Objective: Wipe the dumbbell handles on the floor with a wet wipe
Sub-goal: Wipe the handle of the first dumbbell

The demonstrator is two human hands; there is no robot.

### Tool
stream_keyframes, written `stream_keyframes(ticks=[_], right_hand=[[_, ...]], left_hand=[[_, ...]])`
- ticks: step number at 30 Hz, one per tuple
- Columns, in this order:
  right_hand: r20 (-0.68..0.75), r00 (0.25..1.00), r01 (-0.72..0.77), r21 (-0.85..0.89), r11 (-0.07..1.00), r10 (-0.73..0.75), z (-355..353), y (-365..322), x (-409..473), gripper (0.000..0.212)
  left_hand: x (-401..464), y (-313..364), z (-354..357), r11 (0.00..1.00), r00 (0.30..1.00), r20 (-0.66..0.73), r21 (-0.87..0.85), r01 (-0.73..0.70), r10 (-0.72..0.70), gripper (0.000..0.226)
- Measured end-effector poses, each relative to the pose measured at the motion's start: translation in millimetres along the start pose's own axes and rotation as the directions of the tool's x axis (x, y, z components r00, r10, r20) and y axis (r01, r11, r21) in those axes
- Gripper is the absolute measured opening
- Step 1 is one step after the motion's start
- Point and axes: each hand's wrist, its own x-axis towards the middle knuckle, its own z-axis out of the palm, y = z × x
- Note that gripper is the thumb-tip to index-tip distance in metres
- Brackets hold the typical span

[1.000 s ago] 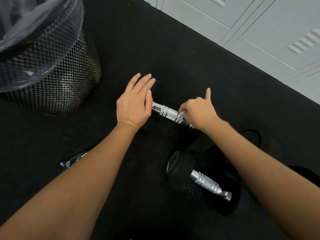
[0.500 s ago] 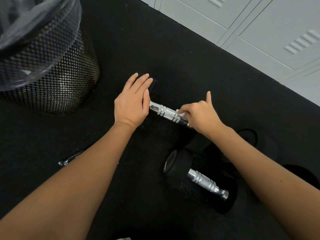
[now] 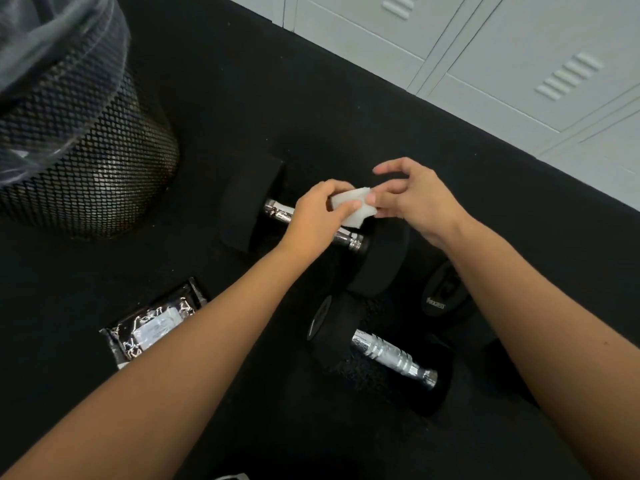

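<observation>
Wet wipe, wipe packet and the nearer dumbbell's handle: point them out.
Wet wipe (image 3: 353, 206), head view, white middle.
Wipe packet (image 3: 156, 327), head view, its label.
Nearer dumbbell's handle (image 3: 391, 356), head view, chrome mid-grip.

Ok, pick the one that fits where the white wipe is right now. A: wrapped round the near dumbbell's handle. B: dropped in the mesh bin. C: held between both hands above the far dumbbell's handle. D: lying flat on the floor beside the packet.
C: the wet wipe is pinched by the left hand and the right hand, lifted over the far dumbbell's handle, not touching it.
</observation>
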Motion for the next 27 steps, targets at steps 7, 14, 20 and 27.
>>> stream_keyframes(ticks=[7,14,20,27], right_hand=[[-0.192,0.956,0.072,-0.574,0.816,-0.220,-6,29,-8,0.025],[-0.143,0.964,0.098,-0.596,0.797,-0.225,5,47,-14,0.043],[-0.110,0.968,0.114,-0.614,0.781,-0.228,5,50,-17,0.048],[-0.139,0.957,0.121,-0.606,0.786,-0.254,10,56,-18,0.047]], left_hand=[[5,-20,-1,0.968,0.995,-0.085,0.239,0.077,-0.059,0.015],[-1,-32,17,0.813,0.978,-0.147,0.581,-0.035,0.147,0.028],[-7,-55,24,0.598,0.924,-0.115,0.789,-0.137,0.363,0.028],[-9,-72,17,0.421,0.891,0.094,0.856,-0.300,0.444,0.016]])
